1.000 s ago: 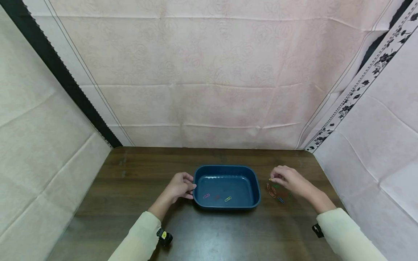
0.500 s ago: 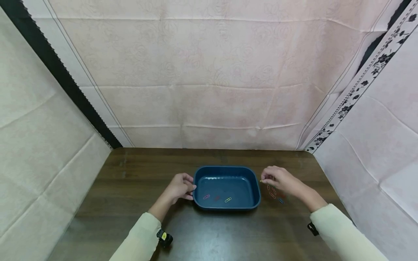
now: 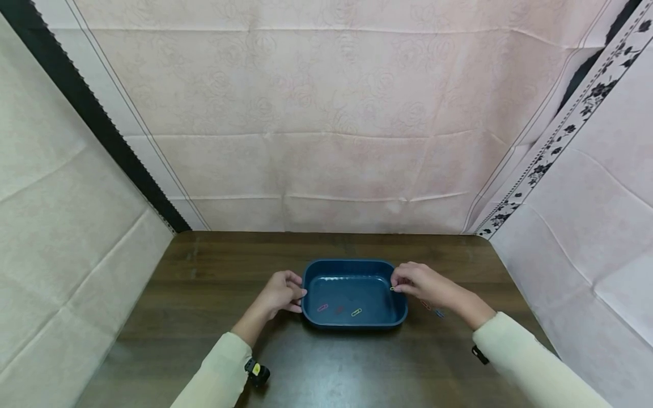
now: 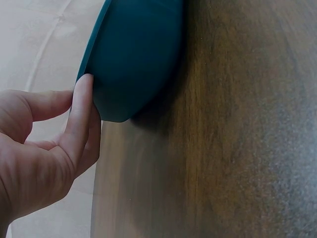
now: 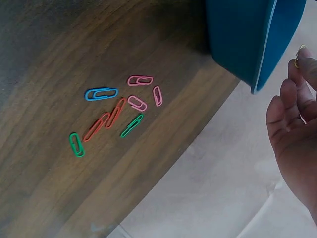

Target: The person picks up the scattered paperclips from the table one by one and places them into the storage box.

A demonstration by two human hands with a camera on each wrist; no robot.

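On a wooden table [image 3: 326,362], a blue tray [image 3: 352,292] holds a pink paper clip [image 3: 322,307], a red one [image 3: 339,310] and a yellow one [image 3: 356,311]. At its right end, the nearly closed right hand [image 3: 420,283] pinches another yellow clip [image 3: 391,289]. The partly closed left hand [image 3: 282,292] grips its left end. Eight loose clips [image 5: 115,113] lie to the right.

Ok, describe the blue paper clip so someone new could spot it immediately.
On the brown table, find the dark blue tray, then loose paper clips to its right in the head view. In the right wrist view, the blue paper clip lies left of the topmost pink clip. It is the only blue one among pink, red and green neighbours.
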